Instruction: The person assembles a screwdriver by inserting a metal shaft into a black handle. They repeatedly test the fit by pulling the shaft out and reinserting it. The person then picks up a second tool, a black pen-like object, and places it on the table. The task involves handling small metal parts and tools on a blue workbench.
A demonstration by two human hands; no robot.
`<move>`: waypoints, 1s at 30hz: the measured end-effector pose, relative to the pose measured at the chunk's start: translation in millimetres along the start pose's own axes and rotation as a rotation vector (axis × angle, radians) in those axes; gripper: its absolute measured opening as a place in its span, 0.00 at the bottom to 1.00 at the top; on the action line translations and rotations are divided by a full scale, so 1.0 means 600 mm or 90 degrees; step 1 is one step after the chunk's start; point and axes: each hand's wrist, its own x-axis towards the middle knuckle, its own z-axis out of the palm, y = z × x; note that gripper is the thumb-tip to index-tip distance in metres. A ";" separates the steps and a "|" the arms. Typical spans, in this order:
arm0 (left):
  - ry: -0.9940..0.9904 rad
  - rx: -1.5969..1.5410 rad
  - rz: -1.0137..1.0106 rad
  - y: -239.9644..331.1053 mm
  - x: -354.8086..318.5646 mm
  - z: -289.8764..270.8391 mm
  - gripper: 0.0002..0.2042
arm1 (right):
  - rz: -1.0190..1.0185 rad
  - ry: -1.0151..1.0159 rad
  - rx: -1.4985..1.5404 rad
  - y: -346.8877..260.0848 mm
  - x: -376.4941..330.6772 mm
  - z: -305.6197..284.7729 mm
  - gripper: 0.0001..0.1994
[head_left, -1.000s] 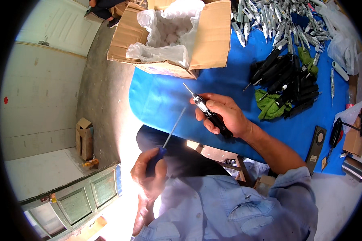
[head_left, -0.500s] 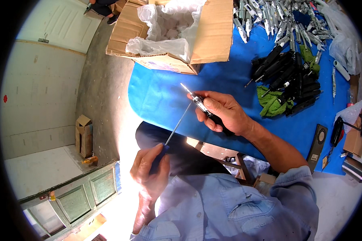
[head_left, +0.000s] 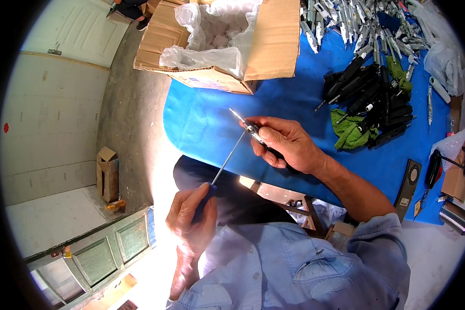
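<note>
My left hand (head_left: 194,214) is closed round the blue handle of a screwdriver (head_left: 228,160), whose long thin shaft points up and right. The screwdriver's tip meets, or nearly meets, the body of a slim pen-shaped device (head_left: 252,129) with a thin metal point. My right hand (head_left: 289,144) grips that device from the right, thumb on top; its black rear end runs under the palm. Whether the tip sits in a screw is too small to tell. Both hands are above the near edge of the blue-covered table (head_left: 206,121).
An open cardboard box (head_left: 271,44) lined with clear plastic stands at the table's far left. Black pen-shaped devices (head_left: 364,90) lie on green cloths (head_left: 350,135) at the right, with many grey ones (head_left: 341,20) behind. A dark flat bar (head_left: 408,186) and metal cylinder (head_left: 455,218) lie near right.
The pen-shaped device has turned slightly in my right hand, and its point has shifted a little left. My left hand and the screwdriver have moved barely at all.
</note>
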 end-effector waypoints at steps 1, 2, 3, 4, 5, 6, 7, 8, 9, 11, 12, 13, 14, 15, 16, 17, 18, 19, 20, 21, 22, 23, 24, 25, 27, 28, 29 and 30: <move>-0.003 0.009 0.005 0.000 0.001 -0.002 0.20 | 0.000 0.003 -0.003 0.000 0.000 0.001 0.18; -0.006 0.019 0.011 0.000 0.001 -0.003 0.20 | 0.000 0.007 -0.007 0.001 0.000 0.002 0.18; -0.009 0.027 0.010 0.002 0.002 -0.005 0.20 | 0.002 0.006 -0.010 0.001 0.000 0.002 0.18; -0.012 0.035 0.010 0.004 0.002 -0.008 0.21 | 0.004 0.006 -0.012 0.002 0.000 0.002 0.19; -0.015 0.043 0.009 0.005 0.002 -0.009 0.21 | 0.006 0.005 -0.015 0.003 0.000 0.002 0.19; -0.022 0.046 0.006 0.005 0.002 -0.011 0.21 | -0.007 0.002 -0.036 0.004 -0.001 0.003 0.19; -0.029 0.050 0.003 0.003 0.002 -0.014 0.22 | -0.019 -0.002 -0.057 0.005 -0.003 0.005 0.19; -0.036 0.053 0.001 0.002 0.002 -0.016 0.22 | -0.032 -0.005 -0.077 0.007 -0.004 0.006 0.20; -0.044 0.076 0.026 0.001 0.001 -0.017 0.22 | -0.039 -0.004 -0.097 0.009 -0.004 0.008 0.20; -0.059 0.120 0.077 -0.002 -0.001 -0.018 0.23 | -0.054 0.000 -0.137 0.014 -0.004 0.009 0.20; -0.070 0.131 0.096 -0.005 -0.001 -0.018 0.23 | -0.060 0.003 -0.152 0.016 -0.005 0.010 0.20; -0.082 0.142 0.115 -0.008 0.001 -0.018 0.23 | -0.066 0.006 -0.166 0.017 -0.006 0.011 0.20; -0.094 0.153 0.135 -0.011 0.004 -0.018 0.23 | -0.073 0.010 -0.181 0.017 -0.006 0.011 0.20; -0.100 0.160 0.151 -0.013 0.005 -0.017 0.23 | -0.075 0.009 -0.197 0.015 -0.007 0.013 0.20; -0.105 0.166 0.167 -0.015 0.007 -0.017 0.22 | -0.077 0.009 -0.212 0.011 -0.007 0.014 0.20; -0.111 0.172 0.183 -0.018 0.009 -0.018 0.22 | -0.078 0.009 -0.229 0.009 -0.007 0.015 0.20; -0.125 0.178 0.202 -0.021 0.013 -0.021 0.22 | -0.093 0.008 -0.249 0.011 -0.005 0.014 0.20; -0.139 0.184 0.221 -0.026 0.017 -0.025 0.22 | -0.109 0.008 -0.270 0.013 -0.004 0.013 0.20; -0.153 0.190 0.241 -0.029 0.019 -0.027 0.22 | -0.124 0.007 -0.290 0.014 -0.003 0.012 0.20; -0.163 0.189 0.233 -0.030 0.019 -0.029 0.23 | -0.127 0.008 -0.312 0.013 -0.003 0.014 0.20; -0.174 0.188 0.225 -0.031 0.018 -0.032 0.23 | -0.130 0.008 -0.334 0.009 -0.003 0.016 0.20; -0.184 0.186 0.217 -0.033 0.017 -0.033 0.24 | -0.133 0.009 -0.356 0.008 -0.002 0.018 0.20; -0.180 0.159 0.201 -0.034 0.018 -0.031 0.23 | -0.141 0.002 -0.364 0.010 -0.002 0.016 0.21; -0.177 0.131 0.185 -0.036 0.020 -0.029 0.22 | -0.150 -0.006 -0.372 0.015 -0.002 0.014 0.21; -0.177 0.062 0.132 -0.039 0.026 -0.025 0.21 | -0.156 -0.013 -0.383 0.017 -0.002 0.012 0.22; -0.182 0.021 0.096 -0.040 0.030 -0.024 0.20 | -0.153 -0.014 -0.385 0.014 -0.002 0.012 0.22; -0.186 -0.020 0.060 -0.042 0.031 -0.023 0.19 | -0.151 -0.014 -0.388 0.013 -0.002 0.012 0.22; -0.187 -0.098 -0.035 -0.048 0.025 -0.024 0.15 | -0.149 -0.011 -0.395 0.013 -0.002 0.012 0.22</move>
